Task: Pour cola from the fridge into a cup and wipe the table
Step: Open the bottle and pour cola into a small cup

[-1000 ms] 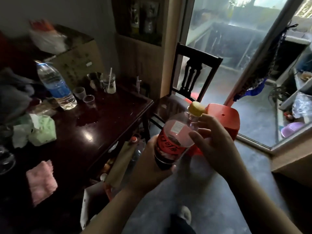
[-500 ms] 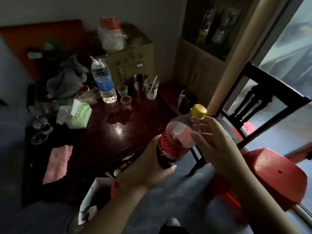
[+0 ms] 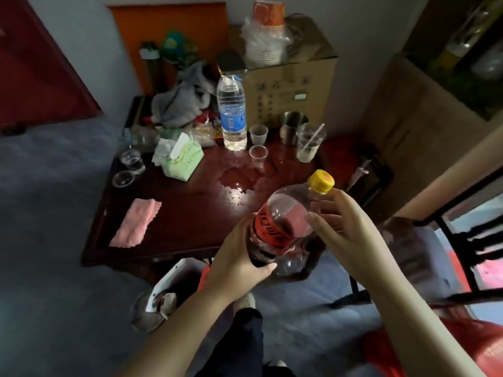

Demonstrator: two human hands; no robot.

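Since the earlier frame, the view had swung left, bringing the whole dark red wooden surface [image 3: 174, 213] into sight. The left hand [image 3: 239, 257] gripped the base of the tilted clear plastic cola bottle with a red label and yellow cap [image 3: 283, 224], fingers closed around it. The right hand [image 3: 345, 229] cupped its upper side, fingers loosely spread. Beyond it stood a small clear plastic cup [image 3: 258, 156] beside a spilled puddle [image 3: 239, 178], and a pink folded cloth [image 3: 136, 221] lay near the surface's left edge.
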